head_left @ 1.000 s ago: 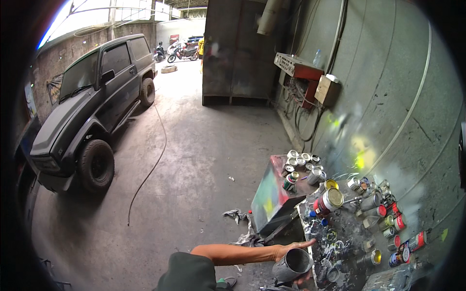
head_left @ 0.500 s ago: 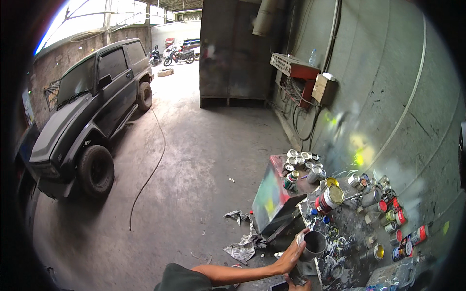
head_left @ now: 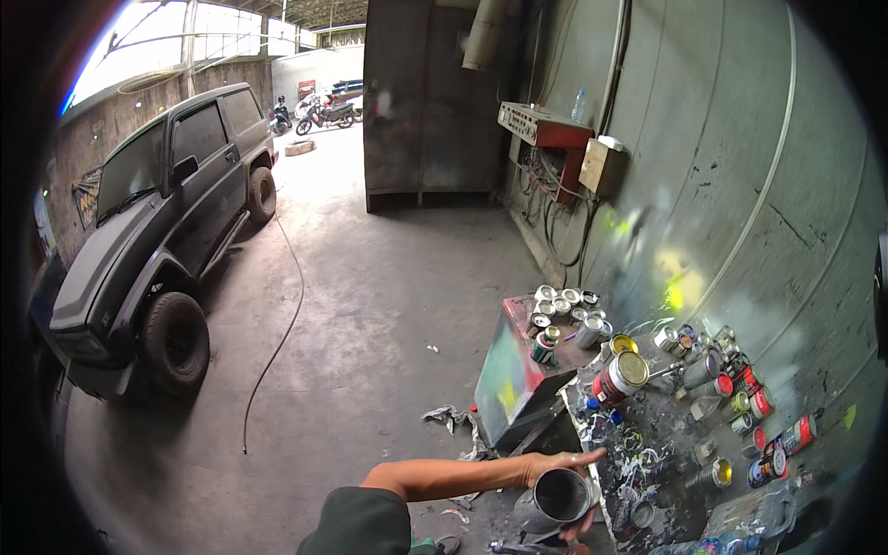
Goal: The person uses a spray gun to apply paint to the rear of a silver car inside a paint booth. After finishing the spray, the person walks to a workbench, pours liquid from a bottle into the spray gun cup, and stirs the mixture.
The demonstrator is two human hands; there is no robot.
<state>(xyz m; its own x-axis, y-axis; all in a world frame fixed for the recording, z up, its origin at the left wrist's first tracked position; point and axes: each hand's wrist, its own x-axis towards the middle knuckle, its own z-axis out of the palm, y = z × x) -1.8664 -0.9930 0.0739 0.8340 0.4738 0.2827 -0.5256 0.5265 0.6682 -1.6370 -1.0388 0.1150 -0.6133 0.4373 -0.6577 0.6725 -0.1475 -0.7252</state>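
From the lower left my left forearm reaches to a dark grey cup (head_left: 561, 495), whose round mouth faces up toward me. My left hand (head_left: 546, 465) is on the cup's far side, closed against it, with one digit stretched out rightward past the rim. The cup hides much of the palm. Some fingertips show at the cup's lower right side; whose hand they belong to is hard to tell. Of my right hand (head_left: 580, 548) only a bit shows at the lower edge, below the cup, its grip hidden. A dark object (head_left: 511, 548) beside it is cut off by that edge.
A paint-splattered table (head_left: 661, 421) on the right carries several paint cans and a large red can (head_left: 620, 377). Open tins stand on a painted box (head_left: 518, 379). Crumpled paper (head_left: 449, 418) and a hose (head_left: 298, 305) lie on the floor. A dark off-road car (head_left: 176, 213) stands left.
The cup has moved left and nearer to me, away from the table's edge. My left hand has shifted from its left side to its far side. The view has turned slightly right.
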